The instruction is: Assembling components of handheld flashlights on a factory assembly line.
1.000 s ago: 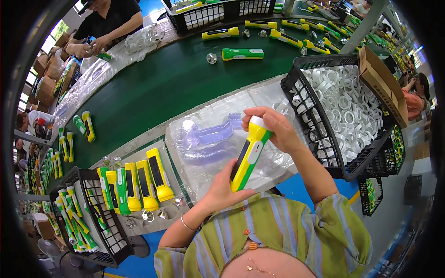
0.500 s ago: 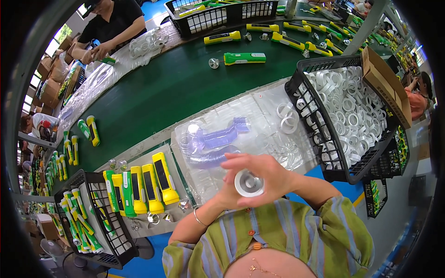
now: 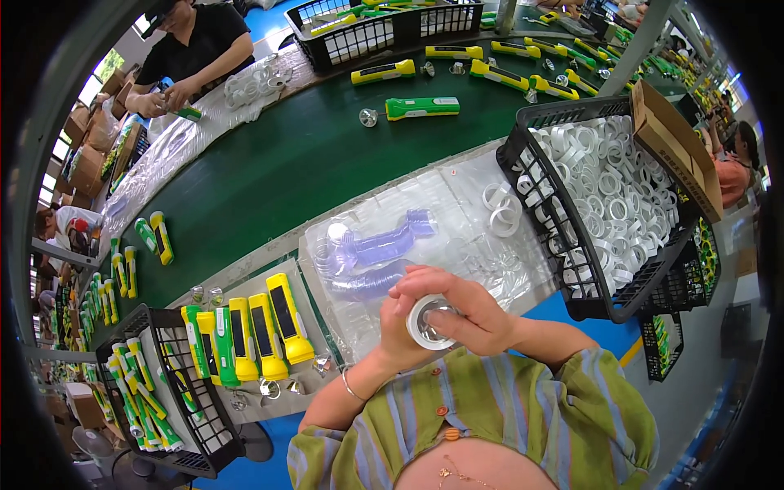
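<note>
In front of my chest, both hands are closed round the round front end of a flashlight, rimmed by a white ring (image 3: 425,336) with a shiny reflector inside. My left hand (image 3: 395,333) grips it from the left, and the body behind the ring is hidden. Wrapped over the far side is my right hand (image 3: 478,314), its thumb lying across the ring's opening. Beyond the hands, stacked clear lenses (image 3: 380,249) lie in curved rows on a plastic sheet (image 3: 351,322). Loose white rings (image 3: 504,219) sit at the sheet's right side.
A black crate (image 3: 563,233) full of white rings stands at right, with a cardboard box flap (image 3: 678,155). Yellow and green flashlights (image 3: 261,335) lie in a row at left, beside another crate (image 3: 216,425). Flashlights lie on the green belt (image 3: 269,180); a co-worker (image 3: 196,49) handles one across it.
My right hand has closed further round the ring, and its thumb has moved up over the opening. The held end has shifted slightly left.
</note>
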Available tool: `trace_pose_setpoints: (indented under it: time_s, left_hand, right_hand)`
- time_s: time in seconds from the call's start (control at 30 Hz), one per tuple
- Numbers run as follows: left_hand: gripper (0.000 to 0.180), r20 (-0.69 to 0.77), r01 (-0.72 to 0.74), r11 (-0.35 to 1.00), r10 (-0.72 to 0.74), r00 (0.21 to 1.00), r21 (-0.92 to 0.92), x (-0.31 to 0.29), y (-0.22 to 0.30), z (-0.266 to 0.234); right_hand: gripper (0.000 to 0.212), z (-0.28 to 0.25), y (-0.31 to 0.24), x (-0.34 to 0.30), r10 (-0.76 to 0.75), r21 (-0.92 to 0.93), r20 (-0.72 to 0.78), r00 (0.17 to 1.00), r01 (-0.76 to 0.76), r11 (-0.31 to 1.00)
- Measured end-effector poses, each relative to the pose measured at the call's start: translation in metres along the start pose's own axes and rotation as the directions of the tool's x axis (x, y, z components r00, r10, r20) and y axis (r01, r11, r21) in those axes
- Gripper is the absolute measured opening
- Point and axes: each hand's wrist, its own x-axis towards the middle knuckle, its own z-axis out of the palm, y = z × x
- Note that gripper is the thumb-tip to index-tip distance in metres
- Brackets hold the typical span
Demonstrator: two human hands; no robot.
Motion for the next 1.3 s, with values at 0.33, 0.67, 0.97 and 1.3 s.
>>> trace_pose_setpoints:
  time_s: [0.33, 0.67, 0.97, 1.3]
  left_hand:
    - [0.047, 0.385, 0.092, 0.995, -0.067, 0.92, -0.047, 0.019, 0.007, -0.014]
    - [0.044, 0.305, 0.229, 0.821, -0.431, 0.849, 0.523, 0.013, -0.006, -0.033]
    - [0.037, 0.603, 0.78, 0.624, -0.638, 0.48, 0.039, 0.042, -0.002, -0.055]
    - [0.051, 0.133, 0.314, 0.754, -0.466, 0.875, 0.577, 0.032, -0.011, -0.021]
  right_hand:
    - [0.019, -0.015, -0.003, 0.016, -0.138, -0.418, 0.131, 0.982, 0.181, 0.89]
    - [0.02, -0.031, 0.042, 0.022, -0.015, -0.267, -0.481, 0.877, -0.13, 0.955]
    - [0.047, -0.058, 0.045, 0.023, 0.165, 0.198, -0.205, 0.965, -0.124, 0.972]
    - [0.021, -0.064, 0.054, 0.039, 0.244, 0.104, -0.394, 0.886, -0.221, 0.97]
